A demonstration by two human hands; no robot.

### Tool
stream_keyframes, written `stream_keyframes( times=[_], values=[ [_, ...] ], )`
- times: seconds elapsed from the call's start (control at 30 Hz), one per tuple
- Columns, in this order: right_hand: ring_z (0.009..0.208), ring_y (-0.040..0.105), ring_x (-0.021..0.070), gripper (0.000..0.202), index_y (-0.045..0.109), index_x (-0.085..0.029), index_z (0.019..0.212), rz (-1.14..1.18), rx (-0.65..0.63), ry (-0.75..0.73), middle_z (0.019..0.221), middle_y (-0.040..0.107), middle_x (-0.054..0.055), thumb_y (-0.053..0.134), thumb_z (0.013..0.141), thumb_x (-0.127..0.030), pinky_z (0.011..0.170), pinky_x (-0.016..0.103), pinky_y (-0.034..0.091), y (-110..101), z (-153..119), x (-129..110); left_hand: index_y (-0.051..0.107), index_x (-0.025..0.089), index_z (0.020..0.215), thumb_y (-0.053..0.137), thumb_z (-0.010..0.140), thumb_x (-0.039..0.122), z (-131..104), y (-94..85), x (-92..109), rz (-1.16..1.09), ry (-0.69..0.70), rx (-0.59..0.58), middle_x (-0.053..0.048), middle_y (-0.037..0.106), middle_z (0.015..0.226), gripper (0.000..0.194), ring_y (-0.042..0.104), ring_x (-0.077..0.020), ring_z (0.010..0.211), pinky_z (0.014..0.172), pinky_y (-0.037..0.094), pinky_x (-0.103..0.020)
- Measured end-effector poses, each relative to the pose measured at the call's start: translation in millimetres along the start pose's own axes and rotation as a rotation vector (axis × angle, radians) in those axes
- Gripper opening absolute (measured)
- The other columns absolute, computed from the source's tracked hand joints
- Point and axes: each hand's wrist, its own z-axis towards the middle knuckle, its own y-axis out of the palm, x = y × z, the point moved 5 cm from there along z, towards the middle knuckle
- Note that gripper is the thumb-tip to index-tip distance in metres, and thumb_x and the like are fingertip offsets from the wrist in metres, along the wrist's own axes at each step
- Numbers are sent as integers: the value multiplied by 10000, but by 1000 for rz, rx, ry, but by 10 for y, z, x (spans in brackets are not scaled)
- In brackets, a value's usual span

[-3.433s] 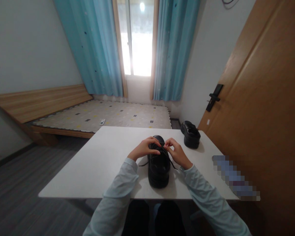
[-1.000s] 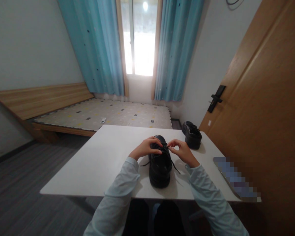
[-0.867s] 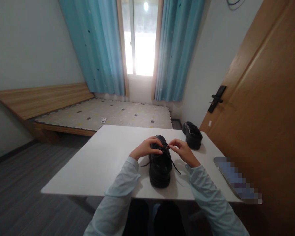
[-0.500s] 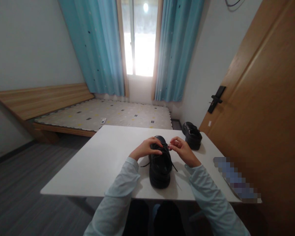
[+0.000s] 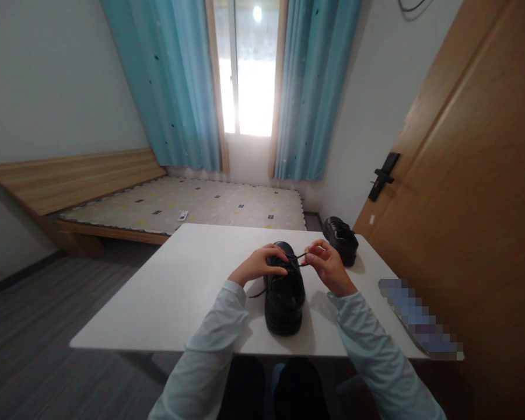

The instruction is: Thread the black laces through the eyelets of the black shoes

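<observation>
A black lace-up shoe (image 5: 284, 315) stands on the white table, heel toward me and toe pointing away. My left hand (image 5: 260, 263) is closed over the shoe's upper at the lacing, thumb nearer me and fingers on the far side; the fingertips partly hide the laces. Just right of the shoe, my right hand (image 5: 328, 265) pinches a black shoelace (image 5: 301, 256), which stretches from the lacing to its fingertips. Another lace end hangs loose on the left side.
A second black shoe (image 5: 342, 240) stands at the table's far right corner. A blurred-out flat item (image 5: 420, 321) lies along the right edge of the white table (image 5: 157, 303). Beyond are a bed (image 5: 219, 201) with a small white remote-like object (image 5: 182, 216), and a wooden door (image 5: 476, 175) at right.
My right hand has moved slightly up and right, drawing the lace out from the shoe. The lace end that hung on the right side no longer hangs there. My left hand stays on the shoe.
</observation>
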Motion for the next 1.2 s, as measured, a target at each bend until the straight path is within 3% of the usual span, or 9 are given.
stream_keyframes(
  times=[0.13, 0.3, 0.5, 0.67, 0.8, 0.93, 1.03, 1.2],
  values=[
    [562, 517, 87, 278, 544, -213, 793, -61, 54, -57, 733, 605, -33, 778, 647, -244, 487, 216, 429, -44, 12, 18, 710, 194, 903, 779, 658, 337, 5, 4, -14, -9, 1, 1, -70, 626, 1018, 292, 578, -198, 1009, 972, 396, -348],
    [556, 483, 76, 261, 564, -202, 775, -200, 131, -107, 758, 627, -13, 782, 643, -258, 433, 185, 320, -159, 17, -33, 709, 190, 898, 782, 656, 330, 6, 1, 9, -6, 2, 1, -73, 625, 1019, 289, 574, -198, 1015, 975, 394, -352],
    [477, 406, 56, 252, 575, -206, 775, -90, 260, -208, 719, 589, -33, 775, 634, -265, 409, 202, 297, -288, 13, -217, 706, 179, 899, 779, 659, 333, 9, 1, 30, -8, -21, -10, -80, 621, 1026, 295, 576, -198, 1003, 963, 402, -355],
    [559, 479, 100, 184, 579, -222, 787, -41, 234, -231, 729, 568, -18, 716, 690, -296, 516, 254, 412, -247, -12, -285, 698, 189, 919, 734, 713, 346, 3, -4, 9, -19, -27, -24, -75, 631, 1046, 261, 568, -200, 1027, 968, 395, -366],
    [770, 561, 167, 182, 585, -229, 830, -244, 254, -321, 814, 582, 19, 697, 720, -322, 741, 327, 478, -251, -28, -294, 685, 199, 920, 698, 744, 365, -6, -23, -40, -21, -95, -19, -69, 622, 1084, 243, 555, -208, 1053, 905, 427, -363],
    [972, 552, 234, 170, 607, -230, 852, -623, 180, -465, 944, 596, 59, 690, 747, -335, 928, 421, 415, -159, -65, -341, 686, 183, 811, 754, 676, 366, -11, -67, -50, 14, -104, 31, -58, 601, 1010, 237, 562, -200, 1003, 875, 430, -346],
    [1062, 522, 263, 165, 626, -233, 867, -856, 79, -504, 1055, 590, 79, 695, 754, -332, 984, 457, 364, -46, -98, -343, 699, 184, 774, 765, 661, 369, -10, -76, -48, 39, -96, 22, -56, 595, 970, 226, 563, -194, 970, 839, 433, -325],
    [1134, 510, 265, 326, 618, -240, 1018, -919, -224, -413, 1158, 584, 90, 723, 732, -355, 991, 454, 389, 133, -113, -177, 715, 181, 752, 767, 661, 373, -2, -79, -55, 36, -92, 25, -55, 607, 920, 219, 564, -187, 931, 807, 425, -304]
  ],
)
